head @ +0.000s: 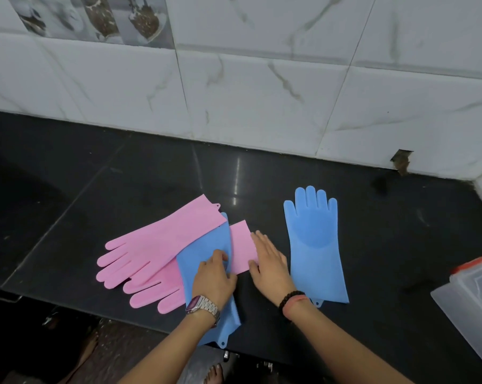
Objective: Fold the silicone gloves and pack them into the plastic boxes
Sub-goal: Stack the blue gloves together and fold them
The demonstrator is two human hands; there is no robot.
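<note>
We work on a black countertop (151, 167) set against a wall of marbled white tiles (262, 92). At the centre, our left hand (213, 275) curls its fingers round the edge of a blue glove (203, 256) that lies tilted, its cuff toward 6 o'clock reaching the front edge of the counter. Our right hand (270, 261) lies flat with straight fingers, palm down, its fingertips touching a pink glove's cuff (242, 245) that shows from under the blue glove at 1 o'clock of the left hand. A second pink glove (162, 239) lies at 9 o'clock, fingers toward 8 o'clock, partly over the other pink one. A second blue glove (314, 245) lies flat at 3 o'clock, just beside the right hand, fingers pointing to 12 o'clock. A clear plastic box (470, 297) with a red part on its lid stands at the right edge, well apart from the gloves. The left wrist wears a metal watch (202, 306); the right wears a bead bracelet (291, 299).
</note>
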